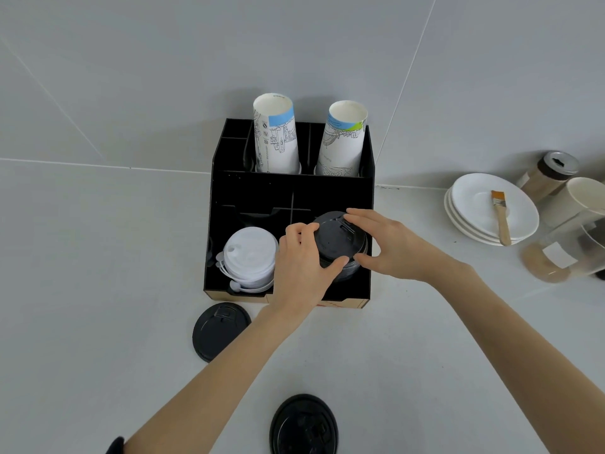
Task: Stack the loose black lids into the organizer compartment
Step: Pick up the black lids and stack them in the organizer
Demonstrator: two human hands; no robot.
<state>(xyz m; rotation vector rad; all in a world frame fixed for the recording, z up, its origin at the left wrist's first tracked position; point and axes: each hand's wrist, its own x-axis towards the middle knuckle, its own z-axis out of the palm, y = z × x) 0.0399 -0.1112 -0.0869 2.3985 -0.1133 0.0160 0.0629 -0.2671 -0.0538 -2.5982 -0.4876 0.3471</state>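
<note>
Black lid stack (339,244) sits in front-right organizer (291,191) compartment, left hand (301,267) and right hand (386,244) both clamped around it, seating the top lid. Two loose lids left on counter: near lid (220,330), nearest lid (303,424). Partway done.

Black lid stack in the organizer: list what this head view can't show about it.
- Height of the black lid stack: the left hand, right hand and the organizer wall hide its lower part.
- Whether the top lid is seated: fingers cover its rim.
- Near loose lid: cut off by the bottom edge.
</note>
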